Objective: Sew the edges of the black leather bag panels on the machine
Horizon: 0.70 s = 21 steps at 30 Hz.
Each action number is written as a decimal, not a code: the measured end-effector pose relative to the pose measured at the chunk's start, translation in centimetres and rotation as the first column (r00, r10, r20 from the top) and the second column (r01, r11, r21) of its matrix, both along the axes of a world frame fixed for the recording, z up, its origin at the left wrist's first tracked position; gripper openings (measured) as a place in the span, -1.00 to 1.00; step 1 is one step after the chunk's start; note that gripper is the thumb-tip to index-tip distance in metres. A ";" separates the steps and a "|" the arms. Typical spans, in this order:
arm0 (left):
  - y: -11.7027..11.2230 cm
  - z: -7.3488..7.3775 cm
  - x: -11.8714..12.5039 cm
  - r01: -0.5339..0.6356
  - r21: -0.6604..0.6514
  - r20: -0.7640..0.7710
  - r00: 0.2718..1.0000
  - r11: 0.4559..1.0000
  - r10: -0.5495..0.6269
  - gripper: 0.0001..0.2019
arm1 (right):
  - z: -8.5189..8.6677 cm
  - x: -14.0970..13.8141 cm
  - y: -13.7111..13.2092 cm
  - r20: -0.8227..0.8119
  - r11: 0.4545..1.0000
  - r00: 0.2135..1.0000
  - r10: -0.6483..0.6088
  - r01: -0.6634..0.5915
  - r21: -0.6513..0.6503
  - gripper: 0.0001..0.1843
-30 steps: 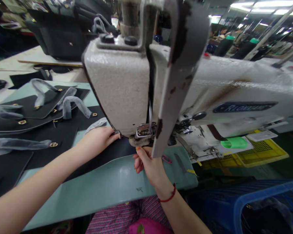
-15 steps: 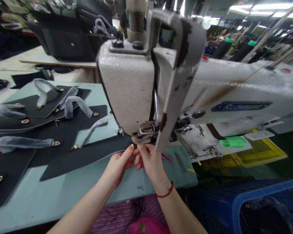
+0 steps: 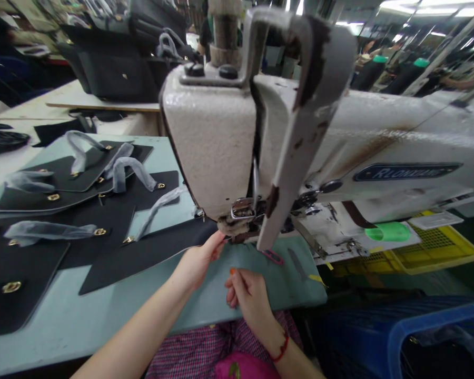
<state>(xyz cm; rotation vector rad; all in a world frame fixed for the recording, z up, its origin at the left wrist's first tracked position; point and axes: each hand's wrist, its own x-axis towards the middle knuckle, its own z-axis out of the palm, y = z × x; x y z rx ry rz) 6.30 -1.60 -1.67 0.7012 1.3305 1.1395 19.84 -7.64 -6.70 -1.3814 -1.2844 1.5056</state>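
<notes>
My left hand [image 3: 197,261] pinches the right end of a long black leather-like panel [image 3: 142,258], close under the head of a white sewing machine [image 3: 209,142]. The panel has a pale edge and a plastic-wrapped strap [image 3: 158,210] with a gold-coloured fitting. Its far end at the needle is hidden by the machine head. Lower and to the right, my right hand [image 3: 249,295] is apart from the panel, over the pale green table [image 3: 205,300]. Its fingers are curled with the thumb against them; whatever they may hold is hidden.
Several black panels with wrapped straps [image 3: 51,230] cover the table's left side. Pink-handled snips [image 3: 273,257] lie under the machine arm. A blue basket [image 3: 395,337] stands at the lower right, a yellow crate [image 3: 438,247] behind it. Black bags [image 3: 114,68] stand at the back left.
My right hand has come away from the needle area, down and toward me. My left hand stays at the panel's edge beside the machine head. The view has shifted slightly.
</notes>
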 end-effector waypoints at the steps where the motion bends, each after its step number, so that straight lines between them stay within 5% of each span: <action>1: 0.1 -0.1 0.0 0.014 0.004 0.017 1.000 1.000 -0.014 -0.57 | -0.7 0.1 -0.4 0.037 1.000 0.999 0.016 -0.017 0.010 -0.38; 6: 0.8 -0.6 -0.2 0.048 -0.013 0.031 0.998 0.999 -0.047 -0.58 | -2.6 0.3 -1.1 0.188 0.986 0.978 0.086 -0.111 0.125 -0.36; 21: 0.7 -0.6 1.1 -0.098 -0.011 0.117 0.988 0.995 0.099 -0.61 | -2.6 0.5 -1.1 0.260 0.963 0.958 0.120 -0.176 0.204 -0.44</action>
